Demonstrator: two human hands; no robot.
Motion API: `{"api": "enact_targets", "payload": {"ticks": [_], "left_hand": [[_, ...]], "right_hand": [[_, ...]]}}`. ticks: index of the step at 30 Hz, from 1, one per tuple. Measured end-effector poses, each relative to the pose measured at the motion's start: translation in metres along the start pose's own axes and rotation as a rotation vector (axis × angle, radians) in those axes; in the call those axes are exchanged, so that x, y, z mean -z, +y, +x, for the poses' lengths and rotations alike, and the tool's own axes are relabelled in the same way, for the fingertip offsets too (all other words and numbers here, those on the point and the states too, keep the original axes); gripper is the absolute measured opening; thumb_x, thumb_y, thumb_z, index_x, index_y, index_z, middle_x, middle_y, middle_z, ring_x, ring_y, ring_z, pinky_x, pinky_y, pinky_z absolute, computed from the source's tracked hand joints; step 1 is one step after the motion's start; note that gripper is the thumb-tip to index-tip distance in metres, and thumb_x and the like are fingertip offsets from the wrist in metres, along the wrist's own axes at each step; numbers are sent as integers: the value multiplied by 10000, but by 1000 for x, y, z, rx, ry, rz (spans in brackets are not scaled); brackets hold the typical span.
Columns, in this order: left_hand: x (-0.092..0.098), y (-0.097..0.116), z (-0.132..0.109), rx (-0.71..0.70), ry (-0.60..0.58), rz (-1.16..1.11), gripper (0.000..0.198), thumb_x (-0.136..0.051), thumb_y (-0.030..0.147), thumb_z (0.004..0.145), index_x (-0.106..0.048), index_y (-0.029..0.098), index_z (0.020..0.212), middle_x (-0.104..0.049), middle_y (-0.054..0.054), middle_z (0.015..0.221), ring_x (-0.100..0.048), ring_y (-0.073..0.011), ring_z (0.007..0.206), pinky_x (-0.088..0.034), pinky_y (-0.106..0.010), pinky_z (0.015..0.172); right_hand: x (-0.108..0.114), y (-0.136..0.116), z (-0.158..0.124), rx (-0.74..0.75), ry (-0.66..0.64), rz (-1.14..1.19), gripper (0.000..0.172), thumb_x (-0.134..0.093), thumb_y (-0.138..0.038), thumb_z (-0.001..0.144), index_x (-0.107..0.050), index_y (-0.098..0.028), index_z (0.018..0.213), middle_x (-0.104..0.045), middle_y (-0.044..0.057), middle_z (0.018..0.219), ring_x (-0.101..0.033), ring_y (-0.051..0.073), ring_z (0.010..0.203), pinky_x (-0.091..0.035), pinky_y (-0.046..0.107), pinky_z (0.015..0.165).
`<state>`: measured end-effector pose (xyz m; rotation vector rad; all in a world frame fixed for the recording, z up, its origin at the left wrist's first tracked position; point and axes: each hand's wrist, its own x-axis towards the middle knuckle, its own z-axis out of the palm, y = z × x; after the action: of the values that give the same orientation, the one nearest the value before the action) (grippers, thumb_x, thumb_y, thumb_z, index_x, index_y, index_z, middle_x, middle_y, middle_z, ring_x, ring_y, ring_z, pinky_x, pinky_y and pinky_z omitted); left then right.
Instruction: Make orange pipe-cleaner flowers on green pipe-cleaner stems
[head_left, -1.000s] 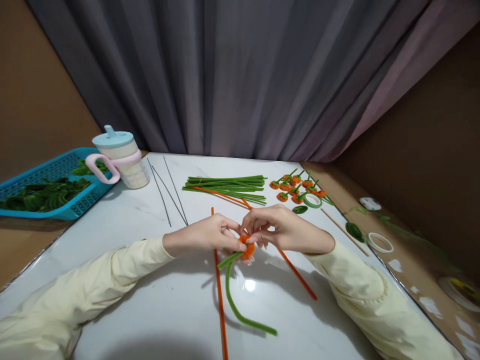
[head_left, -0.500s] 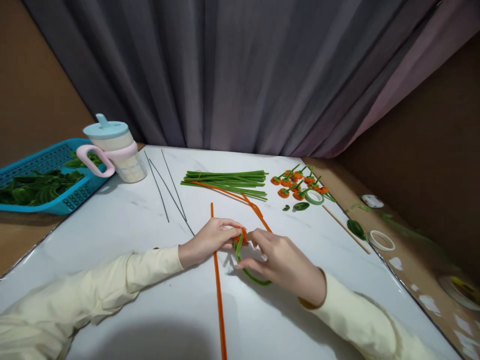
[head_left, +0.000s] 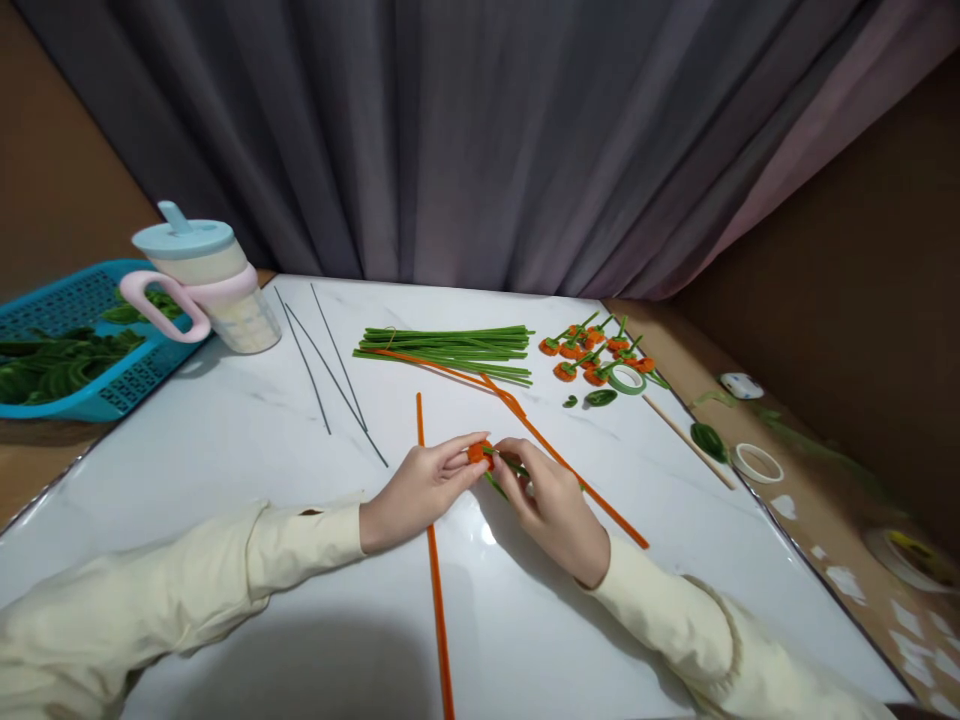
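Observation:
My left hand (head_left: 420,490) pinches a small orange pipe-cleaner flower head (head_left: 477,453) above the white tabletop. Close against it, my right hand (head_left: 559,515) has thumb and forefinger closed on a green pipe cleaner (head_left: 495,485) that meets the flower head. Fingers partly hide where the two join. A long orange pipe cleaner (head_left: 436,600) runs under my left wrist toward the front edge. Other orange pipe cleaners (head_left: 607,507) lie beyond and beside my right hand. Farther back is a bundle of green pipe cleaners (head_left: 450,345).
Several orange flowers with green stems (head_left: 566,370) lie at the back right, by a green tape roll (head_left: 636,388). Thin dark wires (head_left: 304,365) lie back left. A lidded cup (head_left: 247,320) stands beside a blue basket (head_left: 112,400). A wooden stick (head_left: 690,443) rests near the right edge.
My right hand has closed its fingers on the green pipe cleaner and come nearer the flower head. The flower head has turned, and the green loop below it no longer hangs in view.

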<state>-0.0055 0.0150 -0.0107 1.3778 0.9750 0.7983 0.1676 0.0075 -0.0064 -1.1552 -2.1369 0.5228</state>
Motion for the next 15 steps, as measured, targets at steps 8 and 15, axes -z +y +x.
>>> {"api": "enact_targets", "payload": {"ticks": [8, 15], "left_hand": [[-2, -6, 1, -35, 28, -10, 485, -557, 276, 826, -491, 82, 1266, -646, -113, 1131, -604, -235, 1060, -510, -329, 910], [-1, -9, 0, -34, 45, 67, 469, -544, 271, 825, -517, 94, 1258, -694, -96, 996, -624, -259, 1006, -529, -359, 872]], "right_hand": [[0, 4, 1, 100, 118, 42, 140, -445, -111, 880, -535, -185, 958, -637, 52, 860, -617, 142, 764, -494, 237, 678], [1, 1, 2, -32, 98, 122, 131, -468, -157, 873, -593, -173, 907, -661, 44, 776, -614, 130, 620, -494, 232, 595]]}}
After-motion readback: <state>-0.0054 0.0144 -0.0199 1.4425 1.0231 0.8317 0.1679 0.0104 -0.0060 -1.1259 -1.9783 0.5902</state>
